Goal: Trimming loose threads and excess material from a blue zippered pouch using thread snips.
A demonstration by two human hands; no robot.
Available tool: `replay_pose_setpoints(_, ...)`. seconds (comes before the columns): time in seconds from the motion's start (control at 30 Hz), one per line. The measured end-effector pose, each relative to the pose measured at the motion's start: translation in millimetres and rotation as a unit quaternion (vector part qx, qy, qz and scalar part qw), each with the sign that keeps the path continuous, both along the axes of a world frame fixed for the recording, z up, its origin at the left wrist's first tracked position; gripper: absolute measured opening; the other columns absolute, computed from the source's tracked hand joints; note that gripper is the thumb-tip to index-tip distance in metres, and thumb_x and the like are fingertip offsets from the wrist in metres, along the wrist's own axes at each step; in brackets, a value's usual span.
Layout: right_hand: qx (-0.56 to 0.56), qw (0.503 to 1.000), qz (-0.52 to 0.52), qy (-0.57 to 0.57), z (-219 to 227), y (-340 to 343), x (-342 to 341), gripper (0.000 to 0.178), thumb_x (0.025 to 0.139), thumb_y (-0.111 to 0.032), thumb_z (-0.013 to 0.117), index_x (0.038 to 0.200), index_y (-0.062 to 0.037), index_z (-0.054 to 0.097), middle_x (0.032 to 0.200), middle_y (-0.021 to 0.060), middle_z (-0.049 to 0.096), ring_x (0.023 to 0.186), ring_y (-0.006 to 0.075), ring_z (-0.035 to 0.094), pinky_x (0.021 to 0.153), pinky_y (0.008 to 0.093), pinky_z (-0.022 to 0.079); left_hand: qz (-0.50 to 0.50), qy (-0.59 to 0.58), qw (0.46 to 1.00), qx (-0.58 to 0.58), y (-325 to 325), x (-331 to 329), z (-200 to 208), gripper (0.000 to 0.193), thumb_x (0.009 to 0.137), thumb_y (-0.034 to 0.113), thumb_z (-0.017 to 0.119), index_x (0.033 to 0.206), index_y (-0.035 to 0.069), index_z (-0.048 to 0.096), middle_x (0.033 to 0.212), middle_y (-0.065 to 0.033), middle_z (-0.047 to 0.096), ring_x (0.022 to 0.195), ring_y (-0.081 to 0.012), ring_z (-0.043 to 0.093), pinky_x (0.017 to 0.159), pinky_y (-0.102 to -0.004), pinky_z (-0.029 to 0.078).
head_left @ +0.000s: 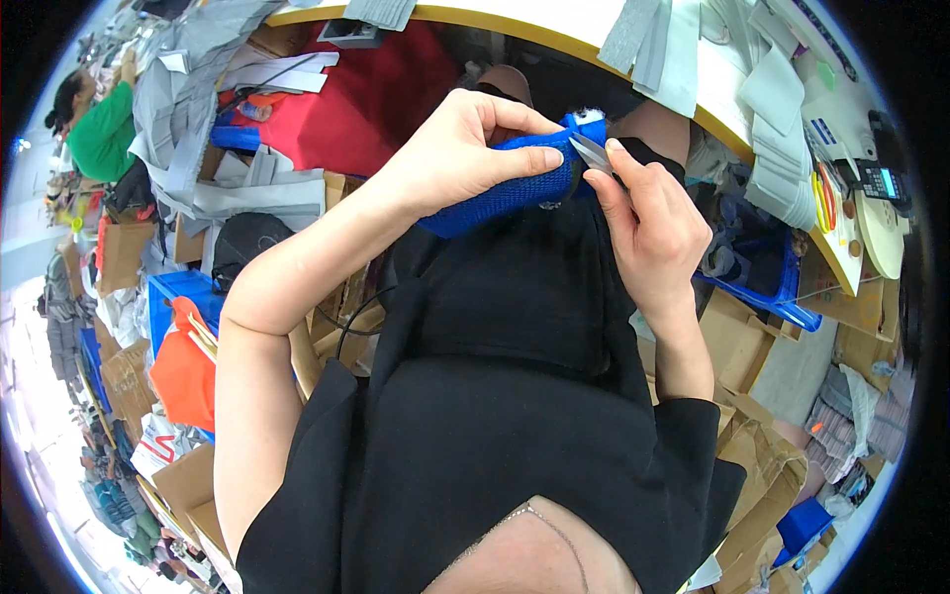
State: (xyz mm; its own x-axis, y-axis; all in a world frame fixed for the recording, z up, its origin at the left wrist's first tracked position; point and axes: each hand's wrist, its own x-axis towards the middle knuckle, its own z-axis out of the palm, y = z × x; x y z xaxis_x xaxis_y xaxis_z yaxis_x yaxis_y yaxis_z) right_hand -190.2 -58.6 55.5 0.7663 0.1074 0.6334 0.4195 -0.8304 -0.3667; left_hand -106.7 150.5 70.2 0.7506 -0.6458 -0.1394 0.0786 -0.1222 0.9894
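Note:
My left hand (460, 153) is closed on a blue knitted fabric piece (495, 203) above my lap, its thumb lying on top. A white patch with a fuzzy edge (587, 117) shows at the fabric's far right end. In my right hand (658, 223) is a small pair of metal thread snips (592, 153), pinched between thumb and fingers. Their pointed blades lie against the fabric's right end, close to my left fingertips. I cannot tell whether the tips have a thread between them. The rest of the snips is hidden by my fingers.
A white table with a yellow edge (554, 27) curves ahead, carrying grey fabric strips (782, 148) and a calculator (879, 180). Below it at right stands a blue crate (807, 319). Red cloth (346, 109) and cardboard boxes crowd the left. A person in green (104, 134) is far left.

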Motion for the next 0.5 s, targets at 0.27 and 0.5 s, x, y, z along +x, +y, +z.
replay_pose_setpoints(0.27, -0.107, 0.992, -0.033, -0.052, -0.3, 0.4, -0.2, 0.032, 0.081, -0.026, 0.077, 0.107, -0.0092, 0.070, 0.068, 0.0007, 0.050, 0.058, 0.0136, 0.054, 0.048, 0.0282, 0.044, 0.015, -0.053, 0.998, 0.024, -0.9, 1.0, -2.8, 0.027, 0.086, 0.013, 0.074, 0.110, 0.000, 0.071, 0.099, -0.0041, 0.071, 0.091, -0.0086, 0.064, 0.084, -0.0238, 0.051)
replay_pose_setpoints(0.5, -0.106, 0.991, -0.042, -0.071, -1.9, 2.8, -1.1, 0.029, 0.082, -0.023, 0.077, 0.105, -0.0079, 0.071, 0.071, 0.0022, 0.054, 0.061, 0.0141, 0.056, 0.048, 0.0268, 0.045, 0.006, 0.002, 1.000, 0.010, -1.9, 2.0, 2.0, 0.029, 0.086, 0.012, 0.074, 0.113, 0.001, 0.070, 0.099, -0.0050, 0.071, 0.091, -0.0083, 0.064, 0.084, -0.0240, 0.051)
